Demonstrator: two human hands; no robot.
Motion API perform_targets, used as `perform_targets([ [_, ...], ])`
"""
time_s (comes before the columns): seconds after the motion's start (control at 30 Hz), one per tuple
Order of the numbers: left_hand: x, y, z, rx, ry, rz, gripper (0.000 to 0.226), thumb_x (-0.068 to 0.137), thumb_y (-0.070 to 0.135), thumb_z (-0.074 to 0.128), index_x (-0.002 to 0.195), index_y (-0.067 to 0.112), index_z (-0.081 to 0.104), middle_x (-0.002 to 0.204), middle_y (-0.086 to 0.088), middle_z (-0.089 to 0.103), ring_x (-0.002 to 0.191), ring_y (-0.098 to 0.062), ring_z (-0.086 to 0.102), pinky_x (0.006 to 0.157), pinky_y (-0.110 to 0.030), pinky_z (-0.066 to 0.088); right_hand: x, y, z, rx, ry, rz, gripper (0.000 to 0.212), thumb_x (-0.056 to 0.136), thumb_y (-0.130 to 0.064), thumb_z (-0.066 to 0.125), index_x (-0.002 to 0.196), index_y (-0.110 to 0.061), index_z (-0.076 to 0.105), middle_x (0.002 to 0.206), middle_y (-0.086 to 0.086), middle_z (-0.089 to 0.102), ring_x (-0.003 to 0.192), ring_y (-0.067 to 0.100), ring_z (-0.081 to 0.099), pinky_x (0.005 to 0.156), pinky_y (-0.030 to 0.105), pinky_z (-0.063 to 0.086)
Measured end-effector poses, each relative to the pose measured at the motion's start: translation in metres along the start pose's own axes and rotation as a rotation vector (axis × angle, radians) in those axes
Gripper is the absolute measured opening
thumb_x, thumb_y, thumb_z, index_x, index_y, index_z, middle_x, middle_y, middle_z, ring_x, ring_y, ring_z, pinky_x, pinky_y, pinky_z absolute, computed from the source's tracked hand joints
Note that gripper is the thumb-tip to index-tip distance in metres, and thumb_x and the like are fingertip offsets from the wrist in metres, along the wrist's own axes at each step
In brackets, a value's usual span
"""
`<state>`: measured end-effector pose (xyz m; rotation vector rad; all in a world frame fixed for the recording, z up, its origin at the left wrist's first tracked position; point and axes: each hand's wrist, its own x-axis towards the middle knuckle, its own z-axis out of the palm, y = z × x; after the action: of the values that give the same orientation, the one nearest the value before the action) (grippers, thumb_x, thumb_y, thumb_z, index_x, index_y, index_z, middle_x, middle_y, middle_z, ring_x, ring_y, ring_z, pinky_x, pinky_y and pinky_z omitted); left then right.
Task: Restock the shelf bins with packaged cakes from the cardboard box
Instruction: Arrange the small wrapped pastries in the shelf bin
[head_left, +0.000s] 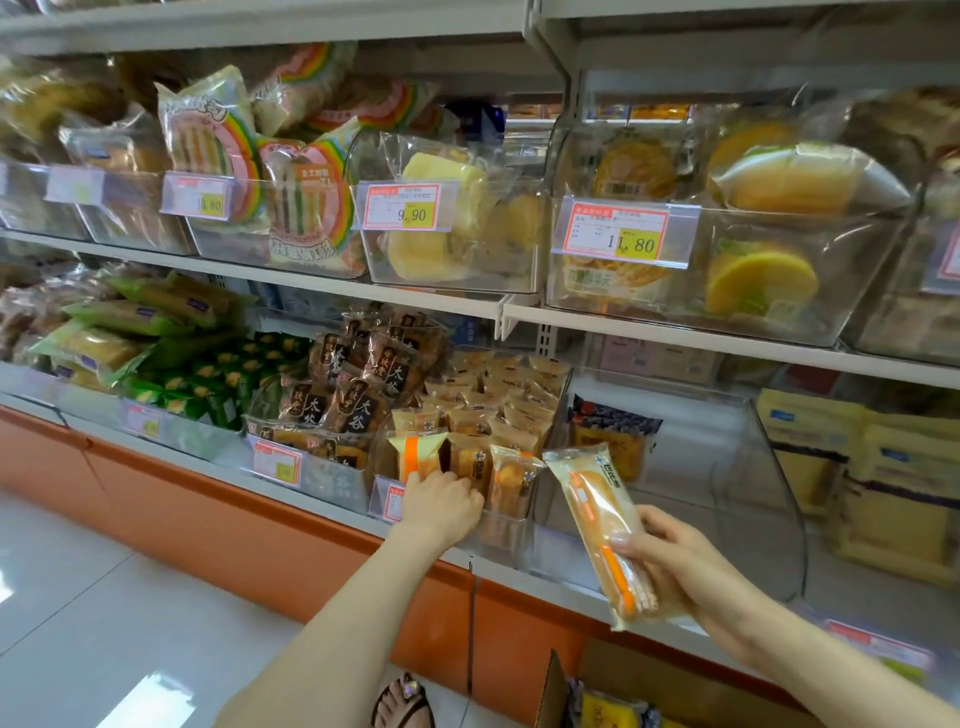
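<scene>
Right hand (685, 566): fingers wrapped round lower end of packaged cake (597, 525) — held tilted, just right of shelf bin (501, 532). Left hand (441, 501): fingers curled against orange-banded pack (415, 457) at bin front; gripping or pushing, cannot tell. Likely light, soft, crushable, film slippery — hold sides loosely. Cardboard box (675, 686) below right fingers.

A pale, glossy tiled floor (104, 597) fills the near left, with bright patches of reflected light (156, 691) and thin joint lines running across it. A grey metal shelving unit (550, 57) spans the far side from left to right, its shelf boards (675, 336) set one above another on a slotted upright (544, 338). An orange base panel (234, 535) runs under the lowest shelf, down to the floor
</scene>
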<state>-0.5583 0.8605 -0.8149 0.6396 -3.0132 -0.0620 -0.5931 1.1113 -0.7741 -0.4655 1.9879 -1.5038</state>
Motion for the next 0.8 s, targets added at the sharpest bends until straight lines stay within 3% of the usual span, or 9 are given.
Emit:
perform_targets([
  [0.17,-0.013,-0.001,-0.018,-0.097,0.223,0.007,0.025,0.094,0.022,0.038,0.107,0.014,0.057,0.109,-0.004,0.063,0.102,-0.025,0.057,0.080,-0.032,0.038,0.017,-0.024,0.034,0.040,-0.068,-0.111,0.047,0.075,-0.022,0.077,0.117,-0.025,0.056,0.110,-0.002,0.066,0.098,0.014,0.066,0.078,0.026,0.050],
  [0.27,-0.022,-0.012,-0.038,-0.685,0.422,-0.114,0.019,0.098,0.024,0.038,0.104,0.024,0.057,0.099,0.006,0.067,0.092,-0.019,0.062,0.077,-0.031,0.046,0.034,-0.038,0.056,-0.029,-0.043,-0.211,0.045,0.077,-0.018,0.076,0.116,-0.024,0.055,0.111,-0.005,0.064,0.101,0.009,0.062,0.082,0.022,0.049],
  [0.37,-0.025,-0.025,-0.055,-1.389,0.410,-0.139,0.017,0.098,0.032,0.042,0.114,0.026,0.045,0.104,0.004,0.061,0.094,-0.013,0.061,0.078,-0.030,0.051,0.052,-0.053,0.072,-0.147,-0.028,-0.300,0.047,0.078,-0.019,0.075,0.120,-0.027,0.055,0.114,-0.008,0.062,0.103,0.010,0.060,0.085,0.028,0.053],
  [0.4,-0.026,-0.030,-0.056,-1.439,0.381,-0.114,0.028,0.096,0.033,0.046,0.122,0.024,0.041,0.108,0.002,0.058,0.097,-0.011,0.059,0.079,-0.028,0.051,0.057,-0.057,0.074,-0.252,-0.038,-0.338,0.047,0.078,-0.024,0.075,0.121,-0.030,0.055,0.115,-0.009,0.061,0.104,0.010,0.059,0.088,0.032,0.053],
  [0.47,-0.024,-0.039,-0.052,-1.295,0.322,-0.081,0.044,0.088,0.031,0.060,0.128,0.023,0.043,0.112,0.001,0.055,0.100,-0.011,0.056,0.084,-0.031,0.050,0.066,-0.064,0.077,-0.525,-0.064,-0.404,0.048,0.079,-0.034,0.072,0.123,-0.037,0.053,0.117,-0.010,0.060,0.103,0.010,0.059,0.088,0.036,0.053],
  [0.57,-0.019,-0.046,-0.039,-1.150,0.216,-0.112,0.044,0.082,0.029,0.070,0.121,0.019,0.052,0.112,-0.003,0.057,0.099,-0.015,0.056,0.084,-0.031,0.050,0.074,-0.074,0.075,-0.801,-0.090,-0.414,0.052,0.080,-0.041,0.066,0.127,-0.042,0.046,0.122,-0.006,0.059,0.100,0.011,0.059,0.084,0.032,0.054],
  [0.63,-0.018,-0.044,-0.037,-1.259,0.174,-0.152,0.040,0.082,0.027,0.069,0.117,0.017,0.052,0.113,-0.008,0.058,0.097,-0.016,0.057,0.077,-0.027,0.049,0.075,-0.081,0.069,-0.763,-0.167,-0.342,0.057,0.080,-0.034,0.069,0.132,-0.037,0.043,0.132,-0.005,0.051,0.105,0.010,0.052,0.083,0.024,0.051],
  [0.73,-0.015,-0.042,-0.033,-1.355,0.199,-0.192,0.038,0.083,0.027,0.068,0.115,0.023,0.047,0.114,-0.010,0.059,0.101,-0.022,0.059,0.084,-0.037,0.052,0.069,-0.092,0.054,-0.606,-0.347,-0.222,0.070,0.078,-0.015,0.073,0.137,-0.031,0.039,0.135,-0.003,0.042,0.114,0.012,0.047,0.083,0.020,0.048],
  [0.8,-0.015,-0.041,-0.033,-1.356,0.243,-0.196,0.040,0.084,0.029,0.067,0.116,0.028,0.043,0.112,-0.009,0.060,0.100,-0.023,0.060,0.086,-0.040,0.050,0.063,-0.095,0.047,-0.541,-0.311,-0.242,0.065,0.075,-0.012,0.075,0.130,-0.034,0.046,0.128,-0.003,0.047,0.112,0.011,0.049,0.086,0.022,0.047],
])
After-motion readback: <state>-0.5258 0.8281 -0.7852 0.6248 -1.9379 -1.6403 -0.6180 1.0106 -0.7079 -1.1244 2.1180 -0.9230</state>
